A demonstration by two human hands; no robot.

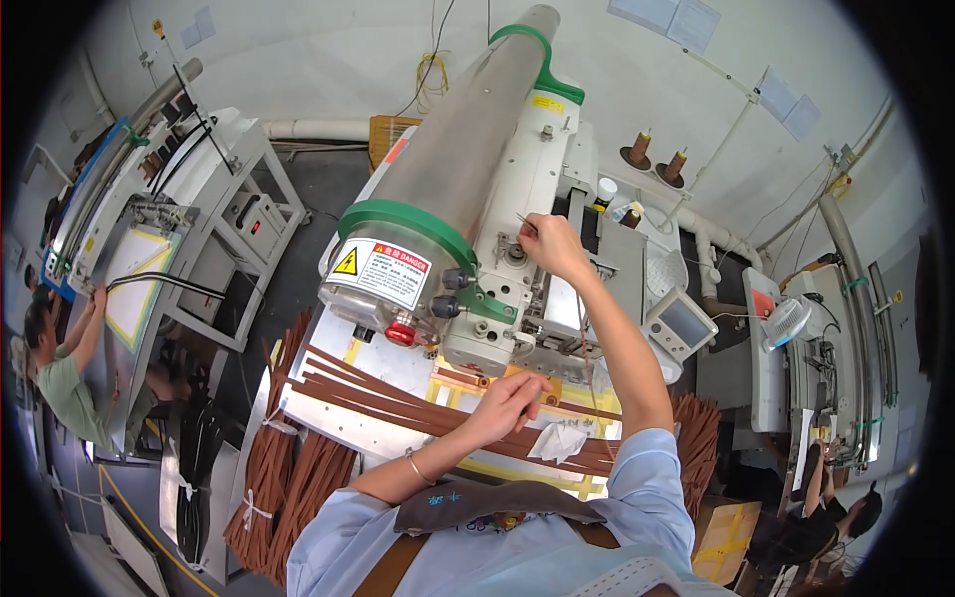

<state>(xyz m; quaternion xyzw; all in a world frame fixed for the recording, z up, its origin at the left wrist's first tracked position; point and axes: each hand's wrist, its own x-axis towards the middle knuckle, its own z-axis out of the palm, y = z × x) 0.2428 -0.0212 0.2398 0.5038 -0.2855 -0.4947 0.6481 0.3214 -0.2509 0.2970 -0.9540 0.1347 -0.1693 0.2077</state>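
Note:
My right hand (553,247) is raised over the white sewing machine's head (497,289), beside a round metal knob (513,252). Its fingers are pinched around a thin, dark, pointed tool (526,223) whose tip sticks out to the upper left; the exact kind is too small to tell. Lower down, my left hand (505,406) hovers at the front of the machine with its fingers curled; what they hold, if anything, is hidden. Long brown strips (398,401) lie across the work table (338,428) beneath my left forearm. A crumpled white tissue (559,442) rests on the strips.
A large grey cylinder (438,149) with green rings tops the machine. Tied bundles of brown strips (288,497) hang at left. A small screen (680,324) and thread spools (637,151) stand at right. Co-workers (70,383) are at other machines on both sides.

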